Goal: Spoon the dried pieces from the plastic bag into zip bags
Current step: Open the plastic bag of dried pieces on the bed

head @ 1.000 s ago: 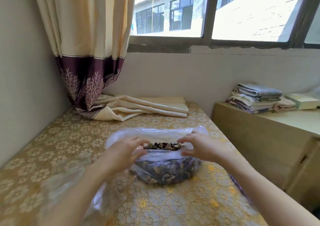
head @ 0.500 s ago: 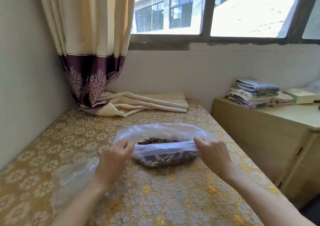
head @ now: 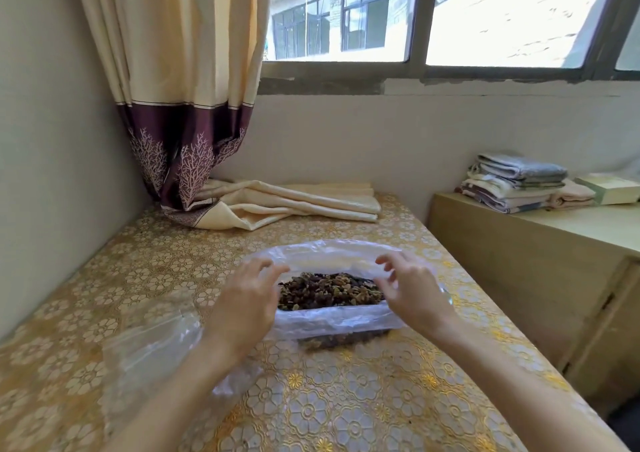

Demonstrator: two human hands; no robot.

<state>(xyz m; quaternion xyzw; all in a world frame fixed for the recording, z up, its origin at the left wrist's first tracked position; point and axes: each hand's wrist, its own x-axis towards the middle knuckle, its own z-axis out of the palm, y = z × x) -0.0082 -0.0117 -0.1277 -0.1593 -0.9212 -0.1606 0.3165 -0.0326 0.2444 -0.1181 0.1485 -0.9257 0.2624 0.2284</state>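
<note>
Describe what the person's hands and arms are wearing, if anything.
Nothing shows on either. The left hand and right hand are bare, with no gloves, rings or watch in view. Both forearms are bare to the frame's edge, with no sleeves in sight.

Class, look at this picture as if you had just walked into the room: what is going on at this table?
A person is working at a plastic bag of dried pieces on a table with a gold floral cloth. The left hand and the right hand are at the two ends of the bag's mouth, which is rolled down and open. Clear zip bags lie under the left forearm. No spoon is in view, so no scooping is under way.
</note>
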